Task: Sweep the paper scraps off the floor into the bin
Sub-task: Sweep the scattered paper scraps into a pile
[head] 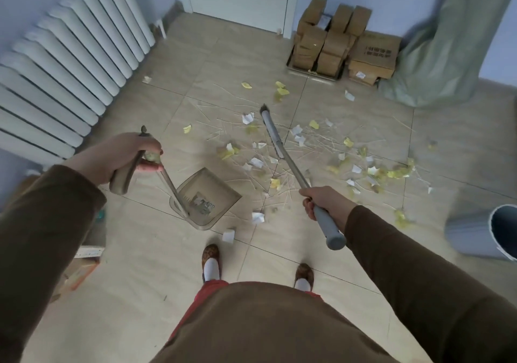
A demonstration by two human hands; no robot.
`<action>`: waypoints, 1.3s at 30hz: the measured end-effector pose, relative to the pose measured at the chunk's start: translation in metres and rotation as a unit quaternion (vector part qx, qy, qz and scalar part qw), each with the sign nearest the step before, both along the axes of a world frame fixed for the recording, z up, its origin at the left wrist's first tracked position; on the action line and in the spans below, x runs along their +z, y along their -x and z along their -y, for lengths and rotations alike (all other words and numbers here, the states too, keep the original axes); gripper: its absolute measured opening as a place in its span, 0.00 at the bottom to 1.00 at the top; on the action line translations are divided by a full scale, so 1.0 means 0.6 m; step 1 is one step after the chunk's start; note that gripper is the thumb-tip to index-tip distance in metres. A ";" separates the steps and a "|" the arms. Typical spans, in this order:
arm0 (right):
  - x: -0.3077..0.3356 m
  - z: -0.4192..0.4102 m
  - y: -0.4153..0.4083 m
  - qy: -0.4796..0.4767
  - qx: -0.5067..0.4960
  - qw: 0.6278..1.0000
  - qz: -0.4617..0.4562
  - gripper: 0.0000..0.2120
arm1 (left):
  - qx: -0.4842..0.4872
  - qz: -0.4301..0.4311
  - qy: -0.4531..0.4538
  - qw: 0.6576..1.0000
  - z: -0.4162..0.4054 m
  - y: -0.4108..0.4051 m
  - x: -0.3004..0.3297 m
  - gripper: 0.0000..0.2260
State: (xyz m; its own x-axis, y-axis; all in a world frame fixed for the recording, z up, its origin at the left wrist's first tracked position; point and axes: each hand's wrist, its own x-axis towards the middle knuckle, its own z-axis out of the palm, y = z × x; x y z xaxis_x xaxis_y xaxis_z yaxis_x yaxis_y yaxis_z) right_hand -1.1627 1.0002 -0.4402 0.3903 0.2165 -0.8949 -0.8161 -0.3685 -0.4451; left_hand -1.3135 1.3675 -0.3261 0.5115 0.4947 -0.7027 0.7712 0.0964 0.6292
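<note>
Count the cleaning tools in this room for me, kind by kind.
Broom: 1, gripped by the right hand
Dustpan: 1, its handle gripped by the left hand
Bin: 1
Total: 3

paper scraps: yellow, white, strewn on tiles | dustpan: tilted | bin: right edge

Left hand grips dustpan handle; right hand grips broom; scraps scattered on floor.
</note>
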 end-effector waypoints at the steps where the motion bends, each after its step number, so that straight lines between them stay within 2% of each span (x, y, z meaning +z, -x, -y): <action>1: -0.001 -0.029 0.009 0.002 -0.003 1.000 0.000 0.05 | -0.010 -0.005 0.006 1.000 -0.032 0.006 -0.005 0.12; 9: 0.010 -0.205 0.078 0.004 -0.062 0.998 -0.019 0.08 | -0.020 -0.032 0.070 0.997 -0.250 0.039 -0.063 0.11; 12: 0.009 -0.234 0.101 0.011 -0.071 0.997 -0.026 0.07 | -0.024 -0.043 0.082 0.995 -0.291 0.053 -0.093 0.10; 16: 0.002 -0.259 0.119 0.027 -0.070 0.997 -0.033 0.08 | -0.025 -0.053 0.106 0.993 -0.326 0.071 -0.130 0.15; 20: -0.006 -0.274 0.128 0.047 -0.047 0.998 -0.023 0.07 | -0.030 -0.068 0.127 0.989 -0.375 0.086 -0.154 0.14; 26: -0.021 -0.290 0.137 0.051 -0.041 0.997 -0.033 0.08 | -0.109 -0.174 0.110 0.973 -0.390 0.120 -0.172 0.26; 32: -0.021 -0.295 0.131 0.052 -0.006 0.998 -0.029 0.08 | -0.090 -0.200 0.085 0.972 -0.417 0.132 -0.162 0.16; 39: -0.005 -0.333 0.139 0.032 0.032 0.998 -0.038 0.07 | -0.104 -0.223 0.028 0.969 -0.451 0.133 -0.119 0.12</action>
